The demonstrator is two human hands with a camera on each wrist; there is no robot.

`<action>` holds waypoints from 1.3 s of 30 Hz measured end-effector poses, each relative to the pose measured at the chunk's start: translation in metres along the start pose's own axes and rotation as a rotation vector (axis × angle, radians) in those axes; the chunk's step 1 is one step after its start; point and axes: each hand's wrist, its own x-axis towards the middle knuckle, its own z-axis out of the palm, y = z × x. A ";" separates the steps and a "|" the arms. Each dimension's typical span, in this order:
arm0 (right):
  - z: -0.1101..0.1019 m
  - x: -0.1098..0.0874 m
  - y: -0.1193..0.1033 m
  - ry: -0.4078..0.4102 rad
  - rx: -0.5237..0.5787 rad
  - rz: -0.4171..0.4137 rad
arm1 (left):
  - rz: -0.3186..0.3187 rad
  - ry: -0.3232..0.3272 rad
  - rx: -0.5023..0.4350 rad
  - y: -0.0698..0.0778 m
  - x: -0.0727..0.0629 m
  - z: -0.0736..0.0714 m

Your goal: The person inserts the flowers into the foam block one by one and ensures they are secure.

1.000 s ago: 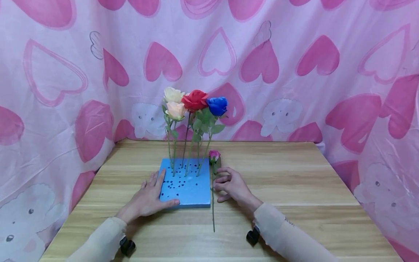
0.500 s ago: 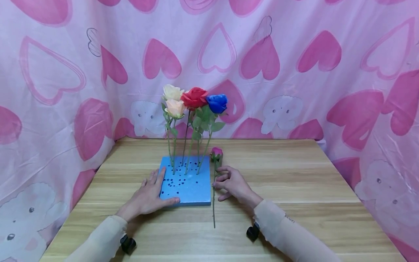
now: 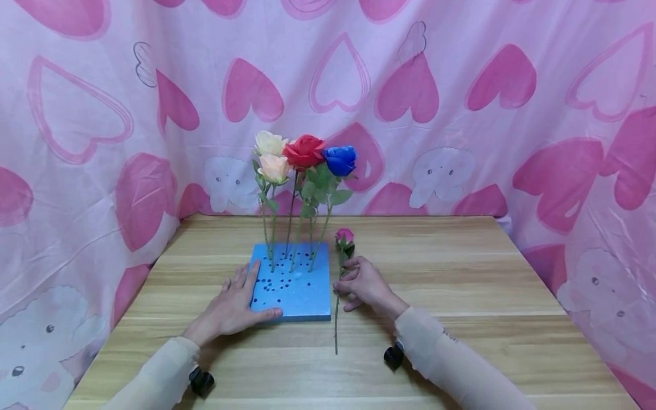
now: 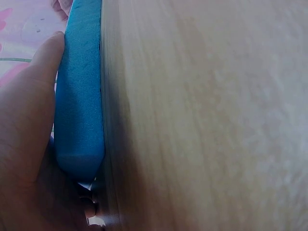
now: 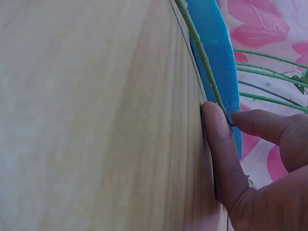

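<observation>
A blue foam block [image 3: 307, 302] dotted with dark holes lies on the table. My left hand [image 3: 230, 307] rests against its near left corner, fingers straight along the left side and thumb along the front edge. Just right of the block is a pink rose [image 3: 345, 236], its green stem [image 5: 204, 60] running toward me. My right hand [image 3: 370, 289] pinches that stem between thumb and fingers, the fingertips low by the tabletop in the right wrist view. Standing in the block's far half are a cream rose [image 3: 270, 143], a peach rose [image 3: 274, 168], a red rose [image 3: 304, 151] and a blue rose [image 3: 340, 161].
The wooden table [image 3: 451, 285] extends on both sides of the block. A pink curtain [image 3: 461, 131] printed with hearts hangs behind it and at both sides. Tall upright stems rise behind the hands, with green leaves [image 3: 320, 191] beneath the blooms.
The pink rose's bloom has shifted to the right and away from the block, its stem now slanting in my right hand's fingers. My left hand stays at the block; the view has tilted slightly.
</observation>
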 end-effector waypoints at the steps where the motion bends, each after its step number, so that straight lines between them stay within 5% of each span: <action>1: 0.000 0.000 0.000 0.005 -0.012 0.001 | 0.001 0.001 0.000 0.000 0.000 0.000; 7: 0.004 0.004 0.002 0.039 -0.046 0.001 | -0.004 -0.003 -0.002 0.000 0.001 0.000; 14: 0.004 0.004 0.004 0.014 0.056 0.003 | -0.010 -0.002 0.009 0.001 0.002 0.000; 20: -0.003 0.001 0.005 -0.057 0.117 -0.019 | -0.008 -0.003 0.010 0.001 0.001 -0.002; 32: -0.021 0.002 0.002 -0.059 0.216 -0.028 | -0.007 -0.005 0.007 0.003 0.001 0.000; 39: -0.039 0.000 -0.009 -0.034 0.181 -0.087 | -0.014 -0.004 0.010 0.002 0.001 -0.001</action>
